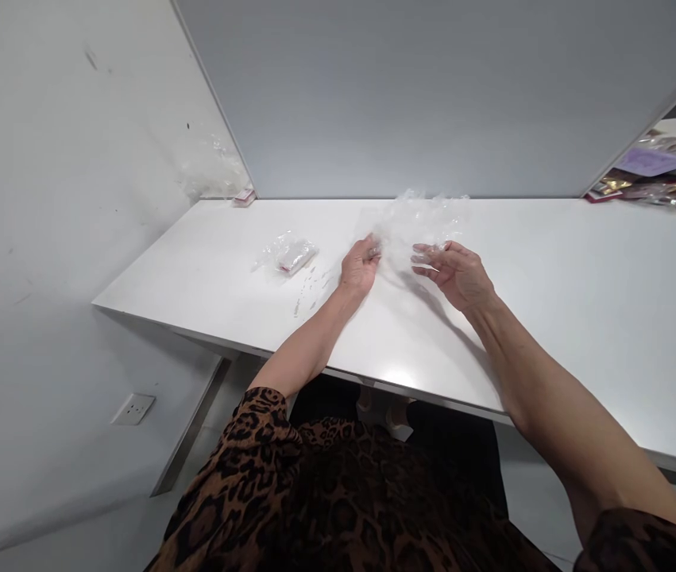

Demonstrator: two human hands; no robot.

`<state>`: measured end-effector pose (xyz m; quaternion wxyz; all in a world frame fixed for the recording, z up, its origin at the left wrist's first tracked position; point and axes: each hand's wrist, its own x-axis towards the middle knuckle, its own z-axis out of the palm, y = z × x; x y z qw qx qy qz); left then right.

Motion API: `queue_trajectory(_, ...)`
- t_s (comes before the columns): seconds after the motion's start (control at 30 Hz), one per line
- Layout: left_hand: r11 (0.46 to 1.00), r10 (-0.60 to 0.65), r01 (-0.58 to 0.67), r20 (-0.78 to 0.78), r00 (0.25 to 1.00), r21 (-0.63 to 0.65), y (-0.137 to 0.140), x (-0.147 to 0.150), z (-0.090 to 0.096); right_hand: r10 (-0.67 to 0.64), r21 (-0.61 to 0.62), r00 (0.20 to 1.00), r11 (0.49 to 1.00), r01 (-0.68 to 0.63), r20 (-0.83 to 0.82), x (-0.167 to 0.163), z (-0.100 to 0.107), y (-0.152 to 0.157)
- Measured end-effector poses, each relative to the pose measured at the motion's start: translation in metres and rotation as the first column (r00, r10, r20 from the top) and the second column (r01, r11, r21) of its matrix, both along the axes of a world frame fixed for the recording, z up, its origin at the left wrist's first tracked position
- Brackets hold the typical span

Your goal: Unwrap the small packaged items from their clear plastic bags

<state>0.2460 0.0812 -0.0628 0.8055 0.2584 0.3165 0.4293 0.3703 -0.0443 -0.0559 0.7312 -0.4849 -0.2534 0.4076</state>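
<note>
From here, the clear plastic film is up over the far middle of the tabletop, crumpled and spread, so I'd judge its handling only partway through. The left hand has its grip pinched on the film's left side; the right hand holds its fingers apart by the near edge, contact unclear. A plastic-wrapped packet already lies to the left. Its red mark, and the purple label at far right, I can't read.
</note>
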Motion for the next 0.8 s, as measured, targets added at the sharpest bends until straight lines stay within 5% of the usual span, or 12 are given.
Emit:
queue_trajectory(0.2,0.996,0.013,0.0,0.149,0.989,-0.091,0.006,-0.008,0.008,0.198,0.098,0.977,0.974,-0.205,0.078,0.001,0.008,-0.009)
queue_trajectory(0.37,0.992,-0.014,0.039,0.194,0.981,-0.123,0.003,-0.013,0.013,0.386,-0.033,0.906,0.922,-0.386,0.171,0.02,0.004,-0.015)
queue_trajectory(0.63,0.981,-0.172,0.161,0.11,0.979,0.106,-0.004,-0.013,0.015,0.235,-0.024,0.969,0.972,-0.234,0.073,0.023,-0.002,-0.006)
queue_trajectory(0.8,0.915,-0.368,0.367,-0.025,0.929,0.169,-0.016,-0.011,0.006,0.131,-0.091,0.989,0.988,-0.124,0.074,0.019,-0.013,0.002)
